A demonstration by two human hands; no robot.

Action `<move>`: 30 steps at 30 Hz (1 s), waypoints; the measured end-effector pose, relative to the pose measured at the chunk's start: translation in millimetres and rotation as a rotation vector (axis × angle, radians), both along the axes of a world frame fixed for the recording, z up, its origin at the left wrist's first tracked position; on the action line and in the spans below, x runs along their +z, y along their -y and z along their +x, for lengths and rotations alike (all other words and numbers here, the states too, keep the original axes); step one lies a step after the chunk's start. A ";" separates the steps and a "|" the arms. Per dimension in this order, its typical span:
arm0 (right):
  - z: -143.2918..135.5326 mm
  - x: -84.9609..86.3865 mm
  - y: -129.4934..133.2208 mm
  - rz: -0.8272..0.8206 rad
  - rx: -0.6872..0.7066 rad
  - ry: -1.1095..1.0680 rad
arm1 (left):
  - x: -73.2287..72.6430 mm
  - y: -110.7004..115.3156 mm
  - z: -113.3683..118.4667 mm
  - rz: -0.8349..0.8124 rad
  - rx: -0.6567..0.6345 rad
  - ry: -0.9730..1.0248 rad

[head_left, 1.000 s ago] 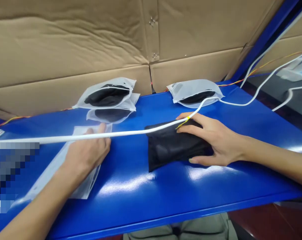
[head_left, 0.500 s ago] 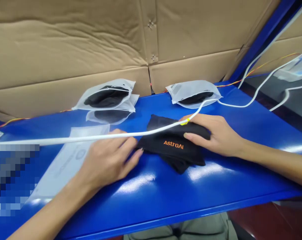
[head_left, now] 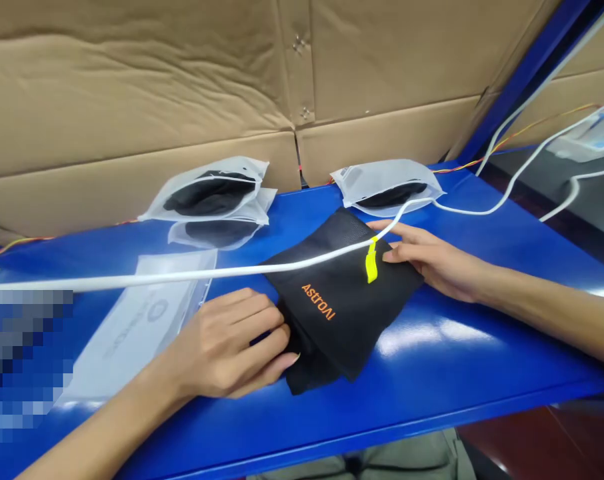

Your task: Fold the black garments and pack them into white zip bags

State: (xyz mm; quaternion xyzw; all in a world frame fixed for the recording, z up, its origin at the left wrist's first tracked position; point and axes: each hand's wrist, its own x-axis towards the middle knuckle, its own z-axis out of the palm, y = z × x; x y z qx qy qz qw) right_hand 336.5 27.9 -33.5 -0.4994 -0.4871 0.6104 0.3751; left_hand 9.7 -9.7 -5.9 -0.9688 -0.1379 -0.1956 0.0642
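A black cloth item (head_left: pixel 332 273) with orange "AstroAI" lettering lies partly folded on the blue table, turned at an angle. My left hand (head_left: pixel 245 343) has its fingers curled on the item's lower left edge. At the upper right edge, my right hand (head_left: pixel 429 260) pinches the fabric between thumb and fingers. A white cable (head_left: pixel 222 272) crosses the view in front of the item, and a yellow tag (head_left: pixel 371 263) hangs from it over the fabric.
Translucent bags (head_left: pixel 212 193) with black contents sit at the back left, and a similar bag (head_left: pixel 392 183) stands at the back right. Flat printed bags (head_left: pixel 142 320) lie on the left. Behind the blue table (head_left: pixel 457 373) is a cardboard wall (head_left: pixel 182 80).
The black item has turned and spread wider, its lettering now slanting down to the right. My left hand has moved slightly right and nearer; the yellow tag hangs lower.
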 end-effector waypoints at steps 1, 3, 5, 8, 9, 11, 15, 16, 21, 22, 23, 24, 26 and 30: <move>-0.6 0.1 0.5 0.007 0.008 -0.006 | -0.4 -0.1 -0.3 -0.002 0.007 0.004; -2.2 0.0 1.6 0.023 0.038 -0.010 | -0.9 -0.2 0.5 -0.015 0.012 0.012; -3.8 -0.8 2.3 0.021 0.066 0.010 | -1.1 -0.7 2.4 -0.042 0.011 0.009; -3.4 -4.3 1.6 0.076 0.057 0.127 | -1.4 -1.9 5.0 -0.070 0.023 -0.007; -2.2 -6.0 0.6 0.161 0.042 0.209 | -1.7 -2.3 5.4 -0.068 0.027 -0.013; 1.3 -9.3 -2.2 0.419 -0.008 0.439 | -2.2 -2.6 5.4 -0.053 0.023 -0.022; 6.2 -13.4 -5.9 0.868 -0.073 0.799 | -2.3 -2.3 4.1 -0.078 -0.013 -0.040; 5.9 -13.4 -5.2 0.929 -0.069 0.821 | -2.0 -2.2 3.8 -0.099 -0.015 -0.048; -1.4 -7.0 7.7 1.070 0.195 0.702 | -1.6 -1.6 4.1 -0.200 -0.029 -0.111; -2.7 -5.2 11.0 1.080 0.268 0.663 | -2.3 -1.2 4.6 -0.215 -0.034 -0.129; -3.9 -3.5 14.2 1.089 0.326 0.630 | -3.2 -0.7 5.3 -0.228 -0.037 -0.146; -5.1 -2.1 17.2 1.101 0.361 0.608 | -4.4 -0.1 6.2 -0.241 -0.038 -0.160; -7.7 -0.9 22.3 1.137 0.410 0.605 | -6.7 1.0 8.5 -0.270 -0.042 -0.177; -13.8 -3.0 27.7 1.267 0.570 0.742 | -7.7 1.6 12.5 -0.321 -0.026 -0.208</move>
